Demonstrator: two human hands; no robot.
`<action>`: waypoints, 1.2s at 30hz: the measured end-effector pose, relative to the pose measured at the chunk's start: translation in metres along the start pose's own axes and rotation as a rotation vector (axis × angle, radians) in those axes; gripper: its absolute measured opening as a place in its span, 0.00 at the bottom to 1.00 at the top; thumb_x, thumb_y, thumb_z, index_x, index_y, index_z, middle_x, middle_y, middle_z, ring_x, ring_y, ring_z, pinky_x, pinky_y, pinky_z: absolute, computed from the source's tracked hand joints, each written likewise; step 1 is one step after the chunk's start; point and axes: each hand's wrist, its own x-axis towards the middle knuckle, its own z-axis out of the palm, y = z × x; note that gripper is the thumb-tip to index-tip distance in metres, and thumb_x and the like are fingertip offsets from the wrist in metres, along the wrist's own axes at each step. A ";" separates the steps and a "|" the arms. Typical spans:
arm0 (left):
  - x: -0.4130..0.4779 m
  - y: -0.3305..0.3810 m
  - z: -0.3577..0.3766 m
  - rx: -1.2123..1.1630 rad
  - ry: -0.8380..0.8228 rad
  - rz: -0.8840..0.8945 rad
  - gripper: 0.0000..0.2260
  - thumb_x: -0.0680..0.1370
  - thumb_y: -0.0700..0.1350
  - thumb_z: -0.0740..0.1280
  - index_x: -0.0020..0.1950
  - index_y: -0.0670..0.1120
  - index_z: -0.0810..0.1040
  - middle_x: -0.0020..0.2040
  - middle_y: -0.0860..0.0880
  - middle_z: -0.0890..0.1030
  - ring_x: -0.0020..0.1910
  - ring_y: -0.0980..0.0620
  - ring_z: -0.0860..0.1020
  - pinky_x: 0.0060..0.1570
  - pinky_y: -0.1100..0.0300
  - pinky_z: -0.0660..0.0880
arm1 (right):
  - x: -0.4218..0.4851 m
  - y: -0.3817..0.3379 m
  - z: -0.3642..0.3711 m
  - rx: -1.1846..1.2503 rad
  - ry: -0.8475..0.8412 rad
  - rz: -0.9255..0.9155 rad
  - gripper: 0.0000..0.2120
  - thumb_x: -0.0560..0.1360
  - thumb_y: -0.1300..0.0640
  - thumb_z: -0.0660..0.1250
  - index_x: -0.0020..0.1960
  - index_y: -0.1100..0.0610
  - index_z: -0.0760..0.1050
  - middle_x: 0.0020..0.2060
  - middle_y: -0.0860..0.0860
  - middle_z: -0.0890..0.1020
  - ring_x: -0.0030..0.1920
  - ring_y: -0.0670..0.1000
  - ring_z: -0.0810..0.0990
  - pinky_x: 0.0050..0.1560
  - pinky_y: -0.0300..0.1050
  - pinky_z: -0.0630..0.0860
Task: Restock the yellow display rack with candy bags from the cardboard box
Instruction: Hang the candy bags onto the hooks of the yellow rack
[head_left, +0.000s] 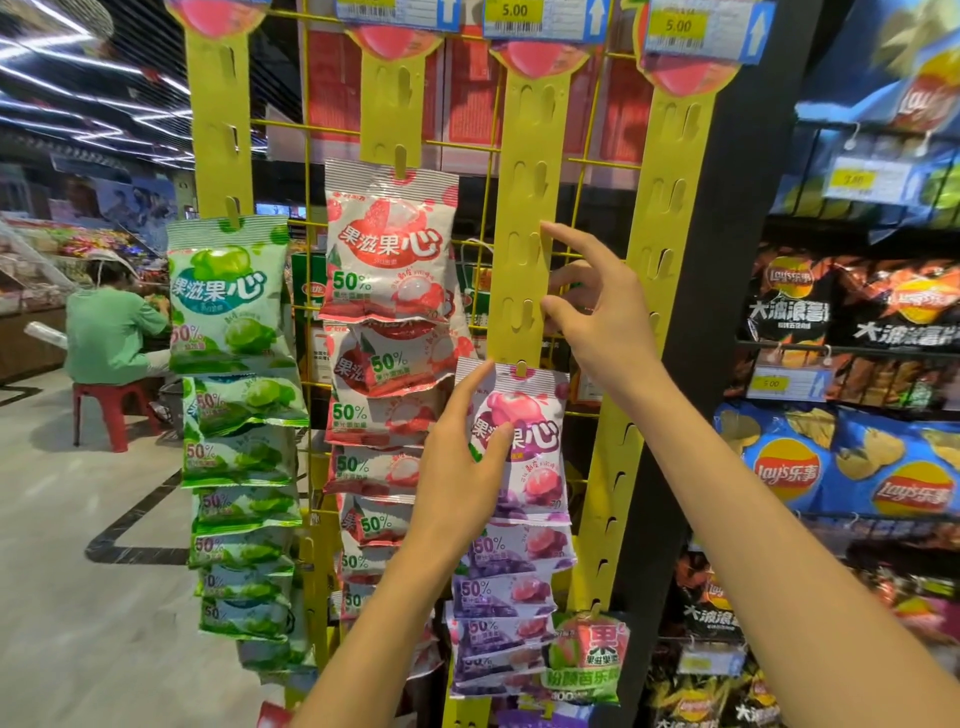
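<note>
The yellow display rack (306, 197) carries hanging yellow strips. On the third strip (524, 218) a purple candy bag (535, 467) hangs topmost, with more purple bags below it. My left hand (457, 467) rests its fingers on that bag's left edge, holding nothing. At the strip's right edge, just above the bag, my right hand (597, 306) has its fingers spread. Green bags (228, 296) fill the first strip and red bags (387, 244) the second. The cardboard box is out of view.
A fourth strip (660, 234) on the right holds one green-and-red bag (587, 654) low down. Chip bag shelves (857, 457) stand to the right behind a black post. At the left a person in green (109, 332) sits on a red stool.
</note>
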 end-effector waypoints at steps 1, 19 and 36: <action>-0.001 -0.002 0.001 0.007 0.003 -0.001 0.24 0.82 0.47 0.64 0.77 0.59 0.62 0.70 0.67 0.66 0.62 0.82 0.60 0.57 0.86 0.56 | 0.000 0.000 0.000 0.001 -0.001 0.000 0.29 0.76 0.69 0.68 0.74 0.50 0.69 0.47 0.51 0.80 0.47 0.52 0.83 0.45 0.48 0.85; -0.013 -0.015 0.008 0.367 -0.020 0.062 0.33 0.80 0.50 0.67 0.78 0.64 0.51 0.70 0.53 0.71 0.47 0.59 0.77 0.55 0.62 0.73 | -0.001 -0.003 0.006 -0.049 0.005 0.024 0.31 0.76 0.69 0.68 0.74 0.49 0.67 0.46 0.48 0.79 0.47 0.50 0.81 0.48 0.45 0.84; -0.032 -0.007 -0.003 0.590 0.017 0.201 0.35 0.75 0.41 0.73 0.77 0.53 0.61 0.78 0.46 0.47 0.78 0.41 0.55 0.68 0.48 0.69 | -0.052 -0.002 0.005 -0.193 0.025 0.038 0.29 0.75 0.70 0.65 0.73 0.52 0.67 0.60 0.51 0.75 0.60 0.47 0.76 0.55 0.31 0.75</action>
